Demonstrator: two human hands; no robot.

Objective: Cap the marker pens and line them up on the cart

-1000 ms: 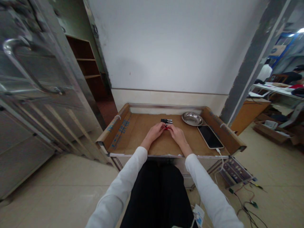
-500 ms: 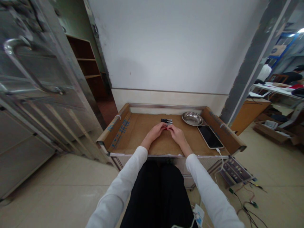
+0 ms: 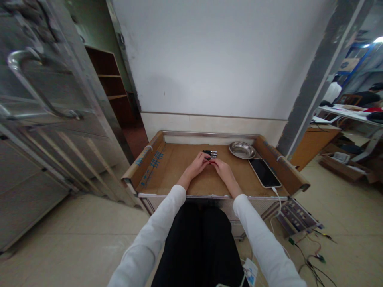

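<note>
My left hand and my right hand meet over the middle of the cardboard-lined table. Their fingers are closed in a pinch around a small red thing, mostly covered by the fingertips; its kind cannot be made out. Just beyond the fingertips lie several short, black-and-silver stick-like pieces, side by side on the cardboard. My left fingers partly overlap the nearest of them, and I cannot tell whether they touch it.
A round metal dish stands at the back right. In front of it lies a phone with a white cable running over the front edge. Raised cardboard sides border the table. A box with knobs and loose wires are on the floor at right.
The fingers of both hands have shifted slightly around the small red thing, and less of it shows. The black-and-silver pieces, dish and phone stay in place.
</note>
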